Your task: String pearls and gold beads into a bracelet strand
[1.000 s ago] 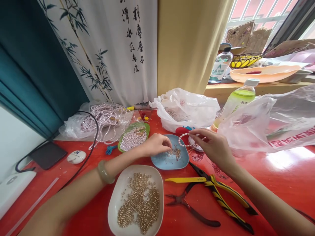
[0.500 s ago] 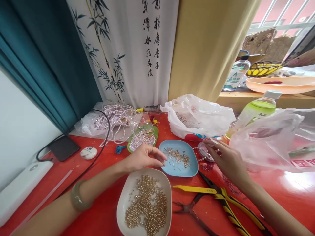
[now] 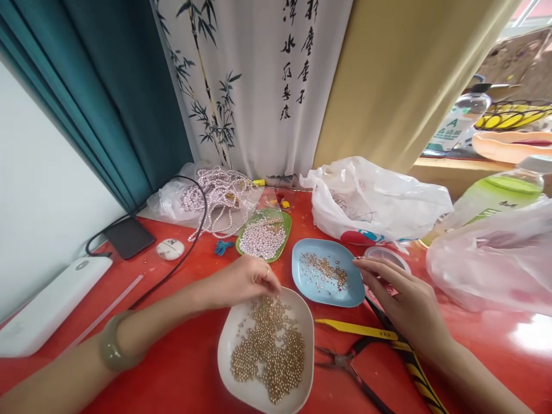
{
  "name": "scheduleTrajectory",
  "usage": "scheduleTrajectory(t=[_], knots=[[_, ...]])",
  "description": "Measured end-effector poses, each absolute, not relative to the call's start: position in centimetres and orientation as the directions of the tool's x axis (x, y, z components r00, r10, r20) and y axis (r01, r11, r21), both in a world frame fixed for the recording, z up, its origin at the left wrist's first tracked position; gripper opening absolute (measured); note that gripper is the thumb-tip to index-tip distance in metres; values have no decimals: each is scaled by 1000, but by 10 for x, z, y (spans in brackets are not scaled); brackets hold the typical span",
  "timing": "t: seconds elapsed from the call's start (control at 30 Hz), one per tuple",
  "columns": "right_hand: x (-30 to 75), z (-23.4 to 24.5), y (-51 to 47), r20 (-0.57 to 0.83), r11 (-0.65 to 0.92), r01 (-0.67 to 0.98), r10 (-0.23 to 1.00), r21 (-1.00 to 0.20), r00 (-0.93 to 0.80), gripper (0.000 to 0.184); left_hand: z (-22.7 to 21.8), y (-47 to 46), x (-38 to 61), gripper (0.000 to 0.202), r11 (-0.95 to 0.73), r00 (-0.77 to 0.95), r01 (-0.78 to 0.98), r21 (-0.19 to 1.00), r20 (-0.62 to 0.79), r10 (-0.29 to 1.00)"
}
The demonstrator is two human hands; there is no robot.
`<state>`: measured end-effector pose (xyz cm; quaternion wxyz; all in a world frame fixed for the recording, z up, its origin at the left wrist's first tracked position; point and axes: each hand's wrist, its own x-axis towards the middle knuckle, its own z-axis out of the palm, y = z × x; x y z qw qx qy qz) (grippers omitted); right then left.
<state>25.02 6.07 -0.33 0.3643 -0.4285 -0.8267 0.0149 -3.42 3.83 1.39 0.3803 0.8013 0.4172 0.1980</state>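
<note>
My left hand, with a bracelet on its forearm, is over the far edge of the white tray. Its fingers point down in a pinch at the gold beads; whether a bead is between them I cannot make out. At the right rim of the blue tray, my right hand has thumb and fingertips together on something tiny. Small gold beads and pins lie in that blue tray. A round clear case is partly hidden behind my right hand.
Yellow tweezers, small pliers and yellow-black pliers lie at the right. Behind are a green tray of pearly beads, bead strings and plastic bags. A black cable curves past a phone.
My left hand has moved from the blue tray's left edge to the gold beads in the white tray. My right hand has moved closer to the blue tray's rim. The view has shifted left.
</note>
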Motion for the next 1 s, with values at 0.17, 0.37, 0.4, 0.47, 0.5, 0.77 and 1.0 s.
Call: scheduleTrajectory(t=[0.17,0.37,0.4,0.47,0.5,0.77,1.0], knots=[[252,-3,59,560,588,657,776,-472,-291,17,24,41,-37,17,-323,515,582,746,-31,857],[253,-5,66,287,291,378,956,-879,-70,22,43,61,-14,16,-288,460,557,779,-1,888],[253,-5,68,236,241,296,970,-924,-54,23,44,66,-7,15,-302,472,544,783,13,882],[255,-5,71,146,149,167,989,-975,-34,27,42,80,8,15,-337,499,542,770,28,866],[256,-6,72,113,116,128,993,-985,-26,29,40,88,16,16,-360,523,550,753,26,852],[261,-17,76,63,66,56,996,-996,-58,26,5,134,65,23,-604,678,655,453,1,735],[260,-15,76,46,48,56,998,-997,-37,28,-1,142,71,18,-641,727,626,445,-35,686]])
